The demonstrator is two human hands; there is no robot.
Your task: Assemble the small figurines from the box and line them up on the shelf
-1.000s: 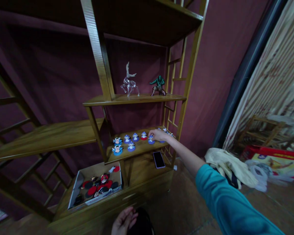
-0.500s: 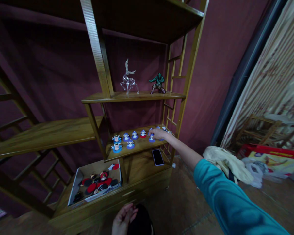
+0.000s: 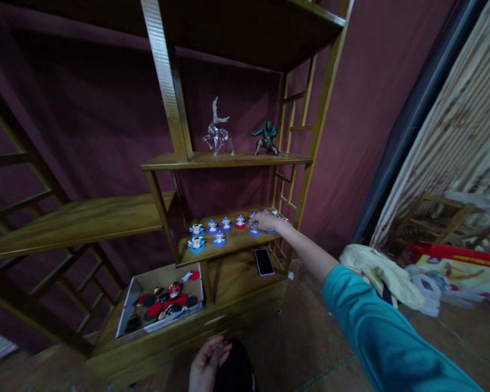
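Observation:
My right hand (image 3: 265,221) reaches across to the small shelf (image 3: 240,244), its fingers closed around a small purple-based figurine (image 3: 252,216) in the back row; the hand partly covers it. Just below the fingers stands another figurine (image 3: 255,231) on a purple base. Several more line the shelf to the left, among them one on a red base (image 3: 240,221) and a blue-based one (image 3: 196,244). Others stand partly hidden behind my hand and wrist. Low in front of me, by my dark-clothed knee (image 3: 234,367), my left hand (image 3: 207,359) is curled with nothing visible in it.
A clear deer figure (image 3: 218,136) and a green crouching figure (image 3: 267,139) stand on the shelf above. Below lie a phone (image 3: 264,262) and an open box (image 3: 126,305) of red and black figurines. Cloth (image 3: 375,272) and a red-yellow carton (image 3: 461,267) lie at right.
The view has shifted slightly, so the shelves sit a little further right. My right hand stays at the same figurine, and my left hand remains curled by my knee.

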